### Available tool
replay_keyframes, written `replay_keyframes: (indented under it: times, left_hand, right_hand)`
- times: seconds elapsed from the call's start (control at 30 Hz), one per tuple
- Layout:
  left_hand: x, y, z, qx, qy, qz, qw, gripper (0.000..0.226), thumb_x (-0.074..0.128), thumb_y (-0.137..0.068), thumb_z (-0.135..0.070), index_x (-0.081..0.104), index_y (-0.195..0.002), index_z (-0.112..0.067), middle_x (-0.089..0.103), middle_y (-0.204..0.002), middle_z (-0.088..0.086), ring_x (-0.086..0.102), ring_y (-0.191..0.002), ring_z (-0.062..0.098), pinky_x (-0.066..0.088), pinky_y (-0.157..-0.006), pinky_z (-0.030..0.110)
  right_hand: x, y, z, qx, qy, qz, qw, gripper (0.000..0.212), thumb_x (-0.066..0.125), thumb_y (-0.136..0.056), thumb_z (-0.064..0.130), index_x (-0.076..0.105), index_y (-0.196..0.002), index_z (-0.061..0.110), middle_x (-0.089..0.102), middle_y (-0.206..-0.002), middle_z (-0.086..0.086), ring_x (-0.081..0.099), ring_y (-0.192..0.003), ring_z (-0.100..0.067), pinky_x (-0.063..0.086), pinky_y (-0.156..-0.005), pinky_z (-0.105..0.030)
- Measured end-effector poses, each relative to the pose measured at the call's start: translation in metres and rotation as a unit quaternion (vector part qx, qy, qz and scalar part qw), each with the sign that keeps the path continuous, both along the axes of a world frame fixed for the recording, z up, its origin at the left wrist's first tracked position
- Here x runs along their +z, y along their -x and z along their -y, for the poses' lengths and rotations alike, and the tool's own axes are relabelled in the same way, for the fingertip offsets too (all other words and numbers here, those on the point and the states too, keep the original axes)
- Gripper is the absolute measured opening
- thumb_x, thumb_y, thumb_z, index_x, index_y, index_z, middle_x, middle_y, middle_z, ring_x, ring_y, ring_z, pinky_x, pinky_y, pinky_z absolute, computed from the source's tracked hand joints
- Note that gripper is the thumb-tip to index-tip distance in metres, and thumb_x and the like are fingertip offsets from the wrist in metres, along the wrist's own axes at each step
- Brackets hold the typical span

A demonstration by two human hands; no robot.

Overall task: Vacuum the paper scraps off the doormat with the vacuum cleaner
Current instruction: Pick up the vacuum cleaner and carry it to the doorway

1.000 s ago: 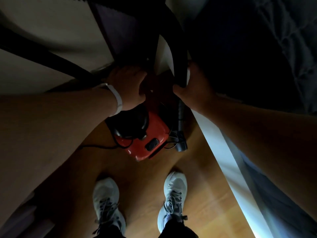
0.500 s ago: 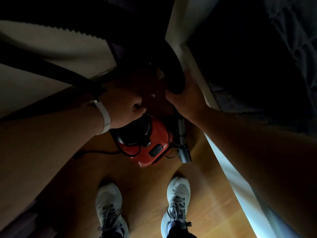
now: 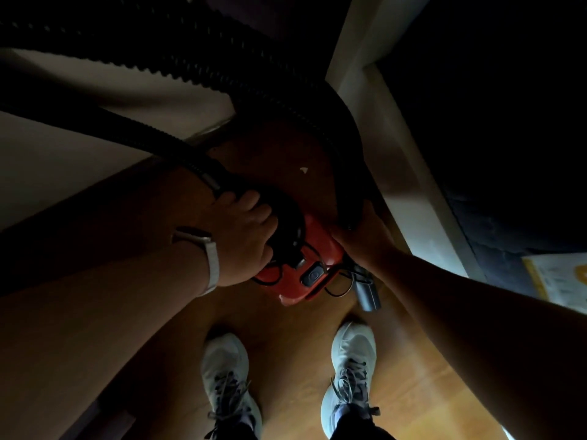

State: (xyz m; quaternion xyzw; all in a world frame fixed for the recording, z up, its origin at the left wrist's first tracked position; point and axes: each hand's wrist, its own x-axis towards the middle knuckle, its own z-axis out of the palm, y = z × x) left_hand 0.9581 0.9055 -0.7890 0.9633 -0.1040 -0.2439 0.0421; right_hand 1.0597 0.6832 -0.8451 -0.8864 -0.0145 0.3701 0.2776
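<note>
Pale mesh shoes (image 3: 228,373) stand on a glossy wood floor (image 3: 286,344) as a person bends over a red hard-plastic vacuum (image 3: 317,246) just ahead of the toes. The left hand (image 3: 244,233), a pale band (image 3: 211,262) at the wrist, curls its fingers (image 3: 254,214) over the vacuum's black domed top, where the ribbed black hose (image 3: 171,147) plugs in. The right hand (image 3: 362,239) is closed round the hose's other run at the vacuum's right flank, its fingertips hidden. A short grey tube (image 3: 367,293) juts out below that hand, its long axis running near to far and its open end facing the shoes.

One small white scrap (image 3: 304,169) lies beyond the vacuum, ahead of both hands and between the two hose runs. It rests on a darker red-brown patch (image 3: 279,144) that may be the doormat, though the light is too dim to tell. The tube points away from the scrap, so it would likely have to be swung round first, and the right hand already holds that end. A white door frame (image 3: 381,138) edges a dark room further off.
</note>
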Motion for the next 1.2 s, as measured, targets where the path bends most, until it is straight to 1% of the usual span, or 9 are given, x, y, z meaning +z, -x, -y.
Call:
replay_keyframes:
  times: [0.1,0.23,0.33,0.47,0.6,0.77,0.9,1.07,1.2]
  left_hand:
    - [-0.014,0.001,-0.003,-0.044,0.007,0.032,0.998,0.052,0.055,-0.071,-0.052,0.064,-0.104,-0.013,0.064,-0.1,0.006,0.054,-0.099,0.029,0.043,-0.081,0.044]
    - [-0.028,-0.01,-0.006,-0.072,0.03,0.071,0.994,0.055,0.081,-0.053,-0.052,0.066,-0.09,-0.014,0.063,-0.081,0.005,0.061,-0.078,0.03,0.035,-0.082,0.042]
    - [-0.035,-0.016,-0.006,-0.076,0.065,0.033,0.994,0.054,0.088,-0.051,-0.048,0.066,-0.084,-0.011,0.063,-0.077,0.006,0.06,-0.071,0.03,0.047,-0.069,0.038]
    - [-0.032,-0.028,-0.001,-0.059,0.06,-0.048,0.995,0.039,0.071,-0.075,-0.055,0.063,-0.09,-0.02,0.064,-0.088,-0.003,0.061,-0.082,0.019,0.048,-0.074,0.032]
    - [-0.024,-0.025,0.001,-0.016,0.062,-0.122,0.99,0.033,0.065,-0.08,-0.058,0.062,-0.091,-0.027,0.049,-0.069,-0.013,0.054,-0.07,0.01,0.049,-0.067,0.028]
    - [0.003,-0.008,0.007,0.077,0.07,-0.124,0.987,0.032,0.064,-0.081,-0.062,0.052,-0.082,-0.032,0.046,-0.061,-0.014,0.05,-0.06,0.006,0.046,-0.06,0.024]
    - [0.043,0.011,0.003,0.141,0.056,-0.122,0.981,0.046,0.065,-0.078,-0.066,0.066,-0.095,-0.023,0.066,-0.079,-0.007,0.064,-0.074,0.012,0.053,-0.067,0.029]
    - [0.113,0.034,0.003,0.248,0.081,-0.103,0.96,0.036,0.071,-0.079,-0.056,0.063,-0.083,-0.02,0.055,-0.065,-0.007,0.054,-0.063,0.012,0.042,-0.056,0.026]
    - [0.176,0.046,0.007,0.302,0.125,-0.066,0.943,0.03,0.075,-0.081,-0.043,0.061,-0.071,-0.019,0.06,-0.066,0.0,0.051,-0.061,0.015,0.036,-0.052,0.021]
  right_hand:
    - [-0.008,-0.003,0.011,-0.028,0.015,-0.014,0.999,0.057,0.071,-0.085,0.036,0.045,-0.134,0.022,0.061,-0.086,0.005,0.061,-0.069,-0.015,0.049,-0.056,-0.03]
    - [-0.012,-0.011,0.011,-0.024,-0.012,0.028,0.999,0.053,0.07,-0.078,0.041,0.051,-0.126,0.028,0.066,-0.089,0.002,0.066,-0.073,-0.019,0.048,-0.056,-0.032]
    - [-0.008,-0.007,0.01,-0.031,-0.034,0.038,0.998,0.05,0.069,-0.075,0.038,0.051,-0.121,0.031,0.066,-0.086,0.002,0.064,-0.071,-0.018,0.05,-0.058,-0.035]
    - [0.004,-0.004,0.01,-0.047,-0.078,0.03,0.995,0.033,0.07,-0.077,0.034,0.057,-0.107,0.029,0.061,-0.075,0.006,0.058,-0.06,-0.01,0.045,-0.053,-0.027]
    - [0.019,-0.006,0.009,-0.047,-0.079,0.036,0.995,0.018,0.069,-0.075,0.032,0.053,-0.083,0.033,0.058,-0.067,0.005,0.058,-0.058,-0.014,0.054,-0.055,-0.033]
    - [0.056,-0.001,0.006,-0.026,-0.148,0.043,0.988,0.043,0.074,-0.077,0.014,0.053,-0.092,0.049,0.059,-0.067,-0.005,0.058,-0.054,-0.014,0.052,-0.049,-0.03]
    - [0.101,0.006,0.003,-0.029,-0.204,0.029,0.978,0.06,0.068,-0.076,0.002,0.052,-0.108,0.051,0.058,-0.073,-0.02,0.051,-0.049,-0.013,0.046,-0.044,-0.024]
    - [0.165,0.021,0.001,-0.007,-0.143,-0.002,0.99,0.05,0.072,-0.078,0.025,0.054,-0.123,0.034,0.064,-0.08,-0.012,0.059,-0.059,-0.017,0.051,-0.054,-0.035]
    - [0.224,0.028,0.001,-0.023,-0.15,0.041,0.988,0.022,0.068,-0.079,0.034,0.049,-0.089,0.041,0.058,-0.067,0.01,0.053,-0.052,-0.002,0.046,-0.049,-0.031]
